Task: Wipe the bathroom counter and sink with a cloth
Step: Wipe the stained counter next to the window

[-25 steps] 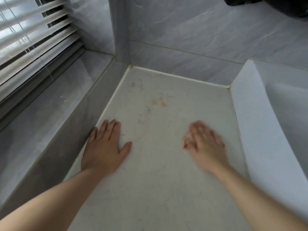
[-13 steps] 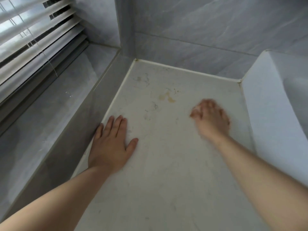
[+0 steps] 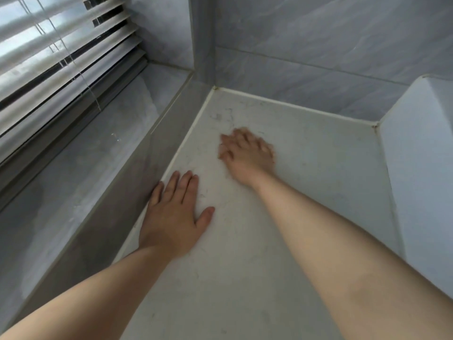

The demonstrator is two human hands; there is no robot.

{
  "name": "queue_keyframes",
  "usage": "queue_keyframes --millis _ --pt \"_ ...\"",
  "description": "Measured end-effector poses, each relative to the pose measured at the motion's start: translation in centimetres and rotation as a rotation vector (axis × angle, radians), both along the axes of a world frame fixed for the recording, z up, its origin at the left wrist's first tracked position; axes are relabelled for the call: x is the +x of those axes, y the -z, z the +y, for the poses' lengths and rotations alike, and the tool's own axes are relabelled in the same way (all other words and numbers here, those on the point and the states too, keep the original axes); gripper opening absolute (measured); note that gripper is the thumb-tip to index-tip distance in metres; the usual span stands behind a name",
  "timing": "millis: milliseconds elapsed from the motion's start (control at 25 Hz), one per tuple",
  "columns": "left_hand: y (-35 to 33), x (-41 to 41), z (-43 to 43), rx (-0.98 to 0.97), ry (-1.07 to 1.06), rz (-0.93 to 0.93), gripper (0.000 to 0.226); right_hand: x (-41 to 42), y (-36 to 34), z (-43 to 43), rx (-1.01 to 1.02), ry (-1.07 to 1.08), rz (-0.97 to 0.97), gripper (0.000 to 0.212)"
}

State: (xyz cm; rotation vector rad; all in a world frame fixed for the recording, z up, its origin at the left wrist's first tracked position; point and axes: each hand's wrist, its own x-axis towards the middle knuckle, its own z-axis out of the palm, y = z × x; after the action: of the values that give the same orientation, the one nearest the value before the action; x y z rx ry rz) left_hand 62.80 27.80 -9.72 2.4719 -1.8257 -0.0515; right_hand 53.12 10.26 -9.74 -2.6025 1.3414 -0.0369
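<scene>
Two grips down on the pale bench (image 3: pixel 318 182). Left grip (image 3: pixel 171 217) spread flat and wide at the edge beside the window ledge (image 3: pixel 98 180), holding nothing, probably as a brace for the lean forward. Right grip (image 3: pixel 247 153) reached toward the back corner, blurred, fingers bent against the surface just below faint dark marks (image 3: pixel 220 116); holding anything or not, cannot tell. No cloth in sight, perhaps bunched under that palm. Sink (image 3: pixel 416 168) off to the right, well apart from both, likely left for later.
</scene>
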Motion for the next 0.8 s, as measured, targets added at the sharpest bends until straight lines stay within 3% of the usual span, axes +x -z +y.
queue_keyframes --millis 200,280,360,520,600,720,800 --pt "0.4 0.3 0.0 -0.009 0.017 -0.023 0.085 -12.5 -0.2 -3.7 0.005 0.623 -0.02 0.057" --pt "0.8 0.4 0.0 -0.049 0.019 -0.031 0.079 -12.3 -0.2 -3.7 0.014 0.792 -0.041 0.058" --pt "1.1 0.3 -0.1 -0.066 0.017 -0.009 0.078 -7.8 0.0 -3.3 -0.037 0.656 -0.05 0.053" --pt "0.8 0.1 0.0 -0.112 -0.083 0.089 0.096 5.0 0.3 -0.4 0.029 0.064 -0.093 0.054" --pt "0.6 0.0 0.0 -0.128 -0.128 0.105 0.103 8.8 0.0 0.7 0.065 -0.047 -0.086 0.057" --pt "0.5 -0.1 0.0 -0.132 -0.129 0.124 0.104 8.3 -0.5 2.0 0.057 -0.121 -0.081 0.056" --pt "0.5 0.0 0.0 -0.121 -0.128 0.112 0.102 5.3 -0.3 3.0 0.043 -0.327 -0.099 0.052"
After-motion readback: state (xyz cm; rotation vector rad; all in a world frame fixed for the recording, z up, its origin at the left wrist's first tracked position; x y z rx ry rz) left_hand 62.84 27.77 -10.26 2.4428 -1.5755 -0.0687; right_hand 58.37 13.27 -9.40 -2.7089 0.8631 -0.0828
